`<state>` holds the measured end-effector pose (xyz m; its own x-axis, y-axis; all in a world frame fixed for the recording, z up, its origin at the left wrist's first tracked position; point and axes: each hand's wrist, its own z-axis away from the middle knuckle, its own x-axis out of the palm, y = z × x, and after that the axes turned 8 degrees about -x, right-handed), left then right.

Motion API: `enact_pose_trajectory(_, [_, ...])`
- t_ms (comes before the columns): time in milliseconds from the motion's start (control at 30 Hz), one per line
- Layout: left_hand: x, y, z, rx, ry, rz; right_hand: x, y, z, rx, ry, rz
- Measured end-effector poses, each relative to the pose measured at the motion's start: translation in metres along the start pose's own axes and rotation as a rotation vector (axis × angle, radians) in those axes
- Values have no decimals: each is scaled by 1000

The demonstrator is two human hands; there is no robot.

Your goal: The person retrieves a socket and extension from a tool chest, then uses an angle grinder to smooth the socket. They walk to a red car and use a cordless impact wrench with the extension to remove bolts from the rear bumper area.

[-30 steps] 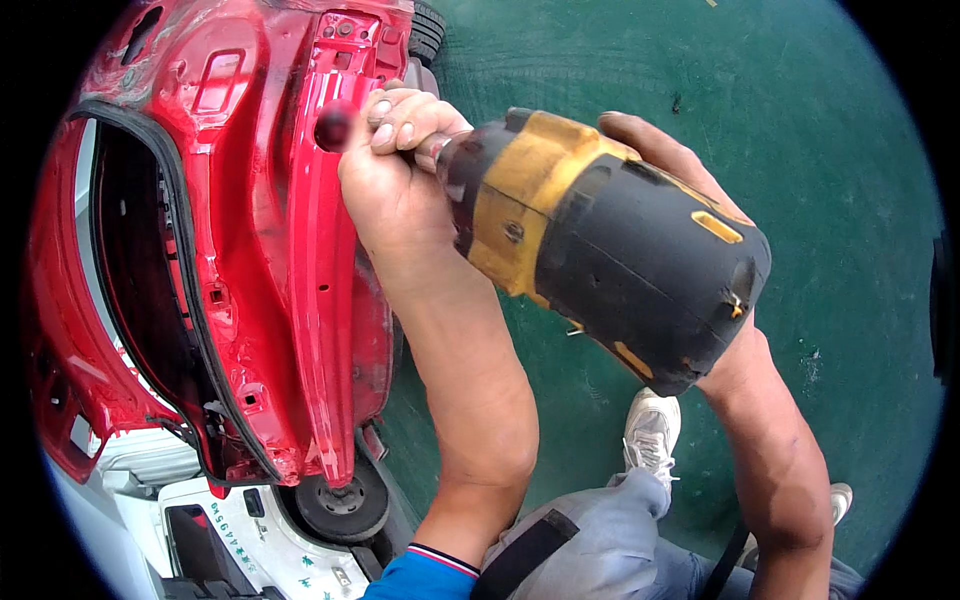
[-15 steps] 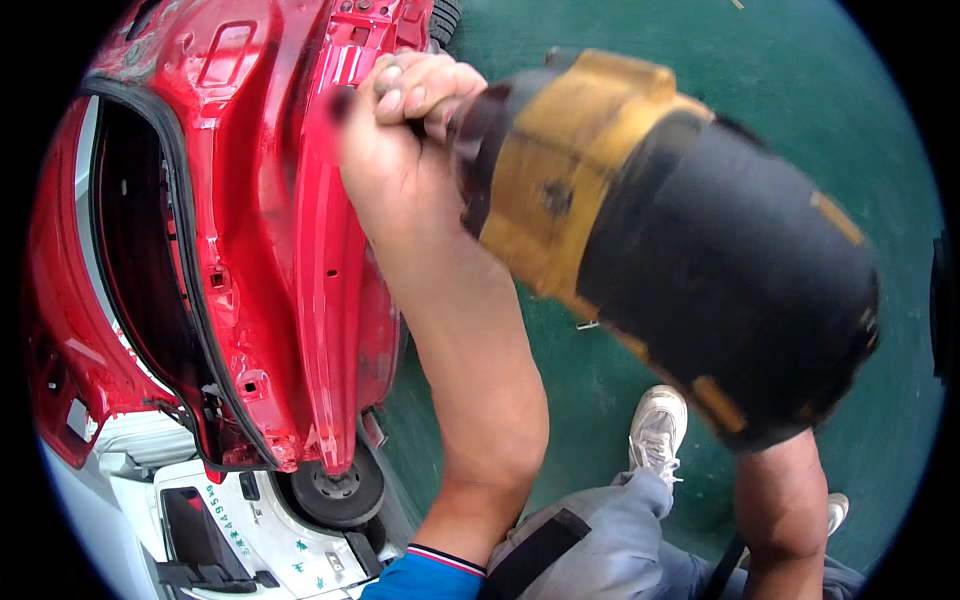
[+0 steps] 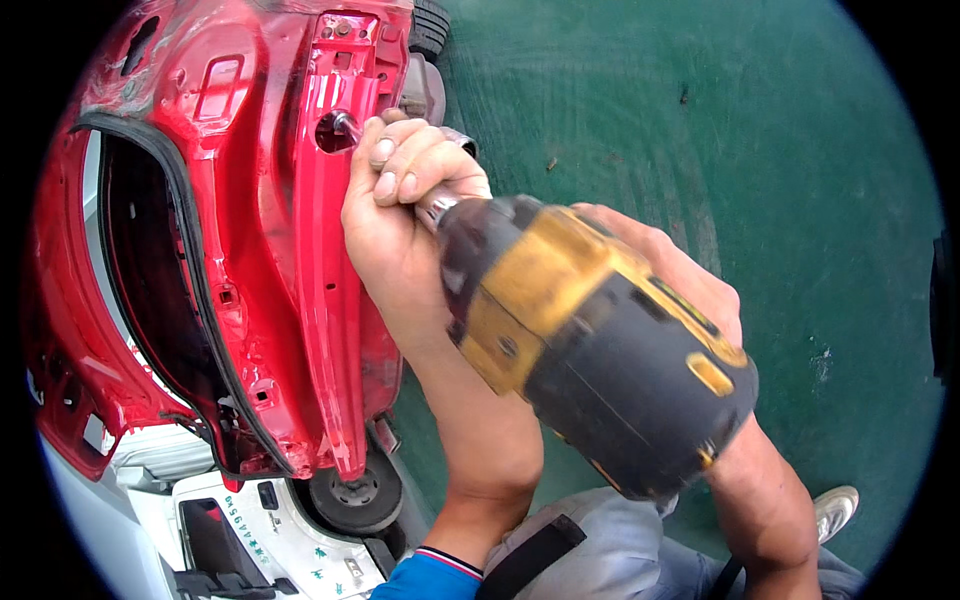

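A yellow and black impact wrench (image 3: 600, 350) points up and left at the edge of a red car body (image 3: 250, 250). My left hand (image 3: 415, 170) is closed round the shiny socket extension (image 3: 437, 207) at its nose. The extension's tip (image 3: 345, 122) sits in the mouth of a round hole (image 3: 328, 135) in the red panel; what it meets inside is hidden. My right hand (image 3: 690, 285) wraps the wrench's handle from the far side. The tool covers that handle and most of those fingers.
The red body has a large opening edged with a black rubber seal (image 3: 190, 270) on the left. A white vehicle (image 3: 300, 560) with a wheel (image 3: 357, 497) stands at lower left. Another tyre (image 3: 428, 28) shows at the top. Underfoot lies a green floor (image 3: 820, 200).
The wrench has swung down and left, and my left hand has shifted slightly down. The panel hole and the extension tip at it now show clearly. More of my right hand is visible.
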<state>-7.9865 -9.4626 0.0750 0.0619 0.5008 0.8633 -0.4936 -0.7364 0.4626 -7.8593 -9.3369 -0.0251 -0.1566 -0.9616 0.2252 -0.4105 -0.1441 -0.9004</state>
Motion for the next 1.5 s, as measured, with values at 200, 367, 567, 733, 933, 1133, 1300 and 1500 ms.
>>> enact_pose_trajectory(200, [-2,-1,4,50,48,6,-2,3,-3,-30,-44,71])
enact_pose_trajectory(367, [-8,-1,1,89,17,-29,-1,4,-5,16,-54,28])
enact_pose_trajectory(567, [-5,3,-1,80,43,-31,5,8,-5,31,-28,-30])
enact_pose_trajectory(733, [-10,0,-1,32,14,3,3,13,-3,22,-14,-39])
enact_pose_trajectory(933, [-9,-10,-1,6,1,-174,-25,11,6,252,68,-297])
enact_pose_trajectory(1133, [7,-71,0,144,52,-495,-82,14,10,257,138,-85])
enact_pose_trajectory(1300, [5,-113,4,25,-78,-756,-183,38,35,183,0,33])
enact_pose_trajectory(1500, [-37,-167,11,-48,-208,-1233,-207,27,39,361,401,-629])
